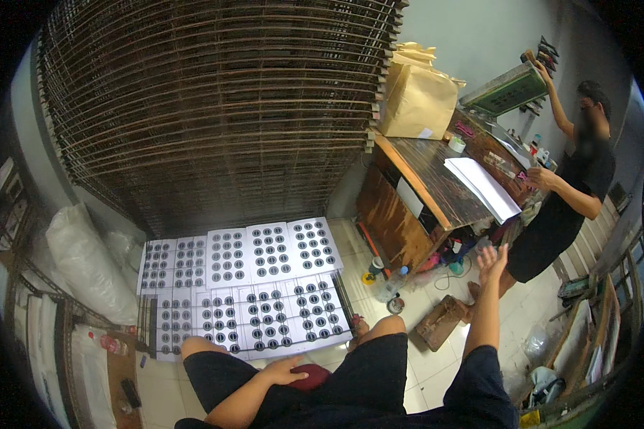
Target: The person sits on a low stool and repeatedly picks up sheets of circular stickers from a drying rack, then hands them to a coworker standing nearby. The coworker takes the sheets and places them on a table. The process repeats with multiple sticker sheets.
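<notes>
I sit on a dark red stool [309,377] with my knees toward white sheets printed with rows of dark round marks [265,286], laid out on a low rack shelf. My left hand [283,371] rests on my left thigh beside the stool, fingers loosely apart, holding nothing. My right hand [492,260] is raised out to the right with fingers spread, empty, reaching toward the wooden table [422,186] and a person in black [572,200] standing there.
A tall wire drying rack [215,107] rises behind the sheets. The table carries a white paper stack [483,187], a brown paper parcel [416,96] and a framed printing screen [506,89] the person lifts. Bottles and cans [386,282] stand on the tiled floor; white sacks [86,264] lie left.
</notes>
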`<state>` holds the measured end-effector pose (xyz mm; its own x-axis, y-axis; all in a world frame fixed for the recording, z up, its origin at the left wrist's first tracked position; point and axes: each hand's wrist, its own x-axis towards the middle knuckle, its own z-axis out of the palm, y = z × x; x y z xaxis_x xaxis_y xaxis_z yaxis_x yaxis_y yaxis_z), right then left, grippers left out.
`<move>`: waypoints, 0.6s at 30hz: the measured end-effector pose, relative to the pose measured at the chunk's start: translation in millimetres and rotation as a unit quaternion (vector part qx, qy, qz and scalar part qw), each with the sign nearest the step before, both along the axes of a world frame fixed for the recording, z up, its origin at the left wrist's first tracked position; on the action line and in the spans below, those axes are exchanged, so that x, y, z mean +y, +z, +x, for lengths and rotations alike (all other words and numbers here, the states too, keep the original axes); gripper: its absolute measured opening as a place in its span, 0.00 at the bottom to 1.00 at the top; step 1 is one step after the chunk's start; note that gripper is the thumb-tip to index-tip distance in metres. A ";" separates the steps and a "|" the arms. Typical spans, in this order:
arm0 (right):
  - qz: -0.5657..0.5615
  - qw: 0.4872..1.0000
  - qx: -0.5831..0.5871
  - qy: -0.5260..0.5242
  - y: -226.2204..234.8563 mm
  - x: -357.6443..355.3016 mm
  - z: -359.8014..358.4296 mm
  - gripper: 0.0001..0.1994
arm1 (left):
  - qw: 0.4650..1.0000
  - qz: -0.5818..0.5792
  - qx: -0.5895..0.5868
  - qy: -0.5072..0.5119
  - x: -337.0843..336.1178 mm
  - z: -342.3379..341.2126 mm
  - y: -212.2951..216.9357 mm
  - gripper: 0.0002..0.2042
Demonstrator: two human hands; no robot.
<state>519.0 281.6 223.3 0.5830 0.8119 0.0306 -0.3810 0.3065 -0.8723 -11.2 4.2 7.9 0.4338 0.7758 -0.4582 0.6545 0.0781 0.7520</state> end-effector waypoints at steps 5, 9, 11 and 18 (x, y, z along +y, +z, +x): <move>0.088 0.987 0.125 0.043 54.9 34.9 22.5 0.53 | 0.999 -0.015 0.014 0.036 -1.9 -1.7 -6.3 0.42; 0.162 0.949 0.268 0.027 77.9 41.8 11.1 0.59 | 0.999 -0.013 0.004 0.043 -5.7 -5.7 -15.1 0.42; 0.176 0.935 0.308 0.026 81.7 44.7 5.6 0.61 | 0.999 0.000 -0.002 0.039 -8.8 -11.6 -45.6 0.42; 0.077 0.966 0.207 0.130 66.8 67.5 32.1 0.55 | 0.997 -0.049 0.028 0.057 -6.3 -6.0 -8.6 0.42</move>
<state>551.1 349.1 290.1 0.3477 0.9372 -0.0289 -0.7698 0.2677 -0.5794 -17.2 -2.1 -0.7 0.3168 0.7685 -0.5559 0.6783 0.2261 0.6992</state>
